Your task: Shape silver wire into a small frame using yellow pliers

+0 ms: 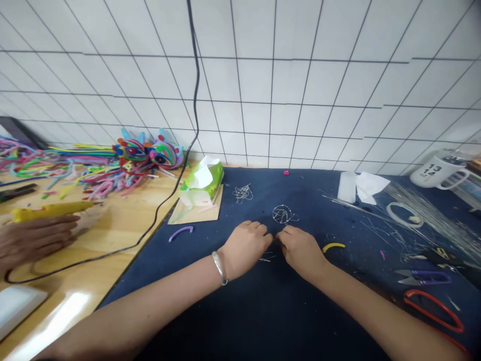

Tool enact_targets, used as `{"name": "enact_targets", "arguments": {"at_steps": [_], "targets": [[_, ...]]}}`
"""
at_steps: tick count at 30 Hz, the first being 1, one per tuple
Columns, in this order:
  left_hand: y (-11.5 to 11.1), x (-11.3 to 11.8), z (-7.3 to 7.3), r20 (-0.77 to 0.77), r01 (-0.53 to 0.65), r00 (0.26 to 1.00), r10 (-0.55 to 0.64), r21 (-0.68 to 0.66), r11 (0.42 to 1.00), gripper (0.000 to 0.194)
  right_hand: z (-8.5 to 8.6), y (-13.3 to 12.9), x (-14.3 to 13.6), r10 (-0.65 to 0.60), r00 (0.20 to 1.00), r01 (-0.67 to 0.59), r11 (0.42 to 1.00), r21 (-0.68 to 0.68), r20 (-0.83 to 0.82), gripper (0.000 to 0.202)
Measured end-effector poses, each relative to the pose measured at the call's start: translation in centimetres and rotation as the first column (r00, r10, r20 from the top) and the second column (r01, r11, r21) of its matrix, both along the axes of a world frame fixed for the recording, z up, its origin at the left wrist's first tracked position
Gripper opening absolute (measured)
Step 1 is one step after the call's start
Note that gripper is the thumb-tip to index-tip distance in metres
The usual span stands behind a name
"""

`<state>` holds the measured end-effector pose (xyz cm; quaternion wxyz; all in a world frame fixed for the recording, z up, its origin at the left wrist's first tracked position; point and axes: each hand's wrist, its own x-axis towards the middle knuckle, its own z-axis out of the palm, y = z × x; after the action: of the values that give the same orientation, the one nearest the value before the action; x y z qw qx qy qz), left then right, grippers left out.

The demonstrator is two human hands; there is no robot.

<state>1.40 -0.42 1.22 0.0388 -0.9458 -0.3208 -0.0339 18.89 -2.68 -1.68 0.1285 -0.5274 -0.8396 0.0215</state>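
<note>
My left hand [248, 246], with a silver bangle [219, 268] on its wrist, has its fingers curled in at the middle of the dark blue mat [248, 321]. Close beside it, fingertips pinched, is my right hand [302, 253]. Whatever the fingers grip is too small or hidden to make out. Just beyond the fingertips lies a round wire frame [281, 214] with bent wire inside its ring. A few short wire pieces [265, 259] rest under my left hand. Farther back sits a loose tangle of thin wire [242, 193].
A co-worker's hand [37, 238] holds a yellow glue gun [52, 209] at left, near colourful pipe cleaners [101, 185]. A black cable [154, 220] crosses the wooden table. Tissues [203, 183] stand behind. Right are straight wires [432, 213], purple snips [424, 277], red-handled scissors [434, 308] and a mug [438, 170].
</note>
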Motion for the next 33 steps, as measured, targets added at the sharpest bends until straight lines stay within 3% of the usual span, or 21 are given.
{"name": "enact_targets", "arguments": {"at_steps": [6, 15, 23, 27, 30, 33], "targets": [[0.9, 1.4, -1.1, 0.008, -0.028, 1.000, 0.028, -0.012, 1.000, 0.009, -0.7, 0.7, 1.3, -0.063, 0.993, 0.054, 0.995, -0.083, -0.102, 0.015], [1.9, 1.0, -2.1, 0.071, -0.061, 0.995, 0.070, -0.117, 0.991, 0.013, -0.9, 1.0, 1.2, -0.109, 0.975, 0.086, 0.989, -0.124, -0.194, 0.016], [2.4, 0.8, -2.4, 0.306, -0.102, 0.927, 0.218, -0.353, 0.930, 0.017, -1.1, 0.8, 0.8, -0.190, 0.888, 0.115, 0.974, -0.197, -0.420, 0.021], [2.5, 1.0, -2.6, 0.448, -0.091, 0.801, 0.398, -0.566, 0.820, 0.013, -0.8, 1.1, 1.0, -0.306, 0.747, 0.108, 0.932, -0.346, -0.590, 0.015], [2.2, 1.4, -3.0, 0.481, -0.008, 0.658, 0.579, -0.765, 0.645, 0.011, -0.7, 1.3, 1.2, -0.409, 0.605, 0.016, 0.864, -0.503, -0.683, 0.017], [1.8, 1.7, -3.1, 0.475, 0.151, 0.513, 0.715, -0.870, 0.469, 0.013, -0.6, 1.5, 1.4, -0.486, 0.465, -0.112, 0.797, -0.593, -0.740, 0.020]]}}
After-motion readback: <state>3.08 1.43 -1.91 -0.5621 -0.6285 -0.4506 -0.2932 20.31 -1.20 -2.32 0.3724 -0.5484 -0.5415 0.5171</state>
